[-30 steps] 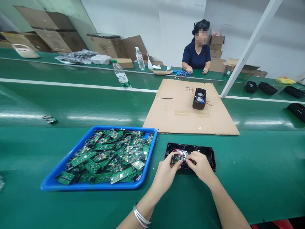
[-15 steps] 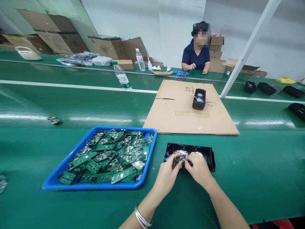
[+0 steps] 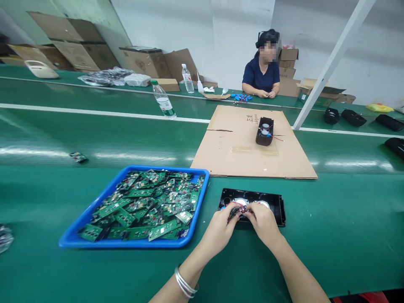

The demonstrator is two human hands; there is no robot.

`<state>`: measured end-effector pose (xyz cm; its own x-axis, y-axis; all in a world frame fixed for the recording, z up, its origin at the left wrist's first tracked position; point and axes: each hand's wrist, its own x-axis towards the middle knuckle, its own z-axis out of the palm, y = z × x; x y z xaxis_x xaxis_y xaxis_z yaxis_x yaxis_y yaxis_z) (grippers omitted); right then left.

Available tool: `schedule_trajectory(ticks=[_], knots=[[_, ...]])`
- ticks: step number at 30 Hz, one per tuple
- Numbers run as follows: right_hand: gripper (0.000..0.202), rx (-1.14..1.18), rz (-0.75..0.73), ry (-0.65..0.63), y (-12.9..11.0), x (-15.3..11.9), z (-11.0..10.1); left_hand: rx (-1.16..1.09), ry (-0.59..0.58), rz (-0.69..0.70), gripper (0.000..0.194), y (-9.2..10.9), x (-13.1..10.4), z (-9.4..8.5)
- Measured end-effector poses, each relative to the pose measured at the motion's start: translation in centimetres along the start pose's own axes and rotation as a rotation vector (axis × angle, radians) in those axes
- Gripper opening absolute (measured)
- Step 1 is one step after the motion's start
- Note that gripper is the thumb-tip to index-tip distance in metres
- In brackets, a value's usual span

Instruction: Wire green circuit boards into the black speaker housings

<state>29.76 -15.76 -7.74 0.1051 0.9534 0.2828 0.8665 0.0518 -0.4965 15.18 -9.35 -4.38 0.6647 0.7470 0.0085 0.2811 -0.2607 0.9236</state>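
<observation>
1. The left hand (image 3: 224,221) grips a small circuit board (image 3: 234,211) between thumb and fingers, tilted above the near left part of a black speaker housing (image 3: 278,210).
2. The right hand (image 3: 262,219) is closed, thumb and fingertips pinched together at the right end of that board; what lies between them is too small to tell. The two hands nearly meet.
3. The housing lies on the green worktop (image 3: 331,240), its hollow side up. Two round speaker drivers sit inside: the left driver (image 3: 240,202) behind the board, the right driver (image 3: 264,205) partly covered by the right hand. Red wire (image 3: 237,204) loops just above the left fingers.
4. Silver bangles (image 3: 185,283) circle the left wrist.
5. Left of the housing and apart from it stands a blue tray (image 3: 132,245), heaped with green circuit boards (image 3: 142,206) lying at many angles. Beyond its far left corner, a single loose board (image 3: 78,157) lies by itself.
6. Behind the housing is a flat cardboard sheet (image 3: 227,147), bearing another speaker housing (image 3: 264,140) with two drivers and thin wires.
7. A green-capped water bottle (image 3: 164,105) stands left of the sheet.
8. Across the way, a co-worker (image 3: 261,75) in a dark blue top sits, hands together, beside a pile of blue parts (image 3: 241,97).
</observation>
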Motion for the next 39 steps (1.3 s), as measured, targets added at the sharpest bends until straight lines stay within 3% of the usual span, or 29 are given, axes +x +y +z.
schedule_trajectory(ticks=[3,9,12,14,18,20,22,26,29,34,39], knots=[[0.021,0.052,0.021,-0.014,0.0,0.0,-0.1,-0.011,-0.021,0.013,0.016,0.0,0.0,-0.3],[0.015,0.098,0.027,-0.065,-0.3,0.4,-0.1,-0.012,-0.018,-0.002,0.015,0.4,-0.2,-0.3],[0.016,0.147,0.060,-0.078,-0.6,0.5,-1.2,-0.048,0.000,-0.044,0.015,0.6,-0.1,0.1],[0.021,0.257,0.132,-0.030,-0.4,0.3,-2.7,-0.100,0.035,-0.082,0.017,0.4,0.0,0.3],[0.026,0.500,0.377,0.191,1.2,-0.3,-5.4,-0.245,0.111,-0.156,0.024,-0.2,0.0,0.7],[0.031,0.558,0.484,0.177,1.9,-0.4,-5.6,-0.317,0.130,-0.183,0.026,-0.4,0.0,0.8],[0.034,0.602,0.527,0.077,2.2,-0.2,-5.1,-0.377,0.135,-0.208,0.027,-0.5,0.1,0.8],[0.023,0.627,0.459,-0.014,1.8,0.3,-3.8,-0.448,0.152,-0.252,0.032,-0.4,0.3,0.8],[0.014,0.560,0.321,-0.007,1.4,0.3,-3.8,-0.478,0.184,-0.279,0.038,-0.5,0.4,0.8],[0.015,0.443,0.095,-0.123,0.5,-0.1,-4.0,-0.500,0.191,-0.296,0.040,-0.5,0.5,1.2],[0.021,0.050,-0.029,-0.023,-0.3,-0.2,-2.2,-0.458,0.131,-0.284,0.031,0.0,0.5,1.3]])
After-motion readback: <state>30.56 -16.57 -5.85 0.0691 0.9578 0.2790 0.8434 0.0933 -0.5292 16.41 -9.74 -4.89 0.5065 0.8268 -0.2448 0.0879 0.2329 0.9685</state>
